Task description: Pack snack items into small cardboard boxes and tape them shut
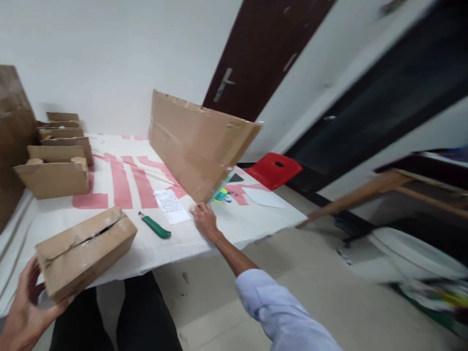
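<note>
My left hand (27, 304) grips the near left end of a closed cardboard box (87, 251), its thumb under the lower edge and its fingers on the far side. The box is tilted over the table's front edge, and a dark gap runs along its top seam. My right hand (204, 219) is closed on the table at the bottom corner of a large upright cardboard sheet (193, 141); what its fingers pinch is hidden. Between the hands lie a green box cutter (155, 226) and a handwritten paper (171, 207).
Several open cardboard boxes (54, 178) stand at the back left of the cloth-covered table (146, 253). Behind the sheet are a yellow-and-teal tape roll (221, 195), a white paper (263, 197) and a dark flat object (236, 178). A red chair (274, 169) is beyond the table's edge.
</note>
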A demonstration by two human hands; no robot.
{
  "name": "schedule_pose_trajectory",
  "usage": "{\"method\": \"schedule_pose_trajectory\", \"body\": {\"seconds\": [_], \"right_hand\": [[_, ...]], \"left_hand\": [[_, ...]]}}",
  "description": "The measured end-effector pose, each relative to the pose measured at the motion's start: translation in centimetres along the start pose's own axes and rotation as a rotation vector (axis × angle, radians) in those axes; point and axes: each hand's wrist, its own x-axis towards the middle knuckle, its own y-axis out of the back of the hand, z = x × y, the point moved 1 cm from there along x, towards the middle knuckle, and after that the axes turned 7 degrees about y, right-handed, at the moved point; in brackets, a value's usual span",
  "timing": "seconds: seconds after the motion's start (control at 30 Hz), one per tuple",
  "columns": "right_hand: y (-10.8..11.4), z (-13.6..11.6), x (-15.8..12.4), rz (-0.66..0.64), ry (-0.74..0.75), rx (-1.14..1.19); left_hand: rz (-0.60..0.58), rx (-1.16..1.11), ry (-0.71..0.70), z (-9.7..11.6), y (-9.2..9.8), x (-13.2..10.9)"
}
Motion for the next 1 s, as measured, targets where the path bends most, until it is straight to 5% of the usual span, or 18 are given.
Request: {"method": "schedule_pose_trajectory", "body": {"seconds": [0.17,0.33,0.43,0.6,0.83,1.0], "right_hand": [[0.4,0.5,-2.6,-0.028,0.074,0.009],[-0.9,3.9,-3.8,0.014,0.086,-0.029],[-0.3,3.1,-3.7,0.108,0.111,0.0],[2.7,-5.4,-2.0,0.207,0.241,0.264],[8.4,-20.4,-2.4,0.141,0.478,0.686],[10.3,-25.2,-2.9,0.04,0.606,0.771]], "left_hand": [[-0.002,-0.038,0.046,4.5,-1.0,-2.5],[0.065,-0.012,-0.006,5.1,-0.9,-3.7],[0.092,-0.034,-0.046,5.3,-1.2,-4.3],[0.105,-0.05,-0.045,6.1,-1.7,-4.5],[0.108,-0.017,-0.108,6.8,-1.8,-4.5],[0.057,0.0,-0.104,6.1,-0.9,-4.5]]}}
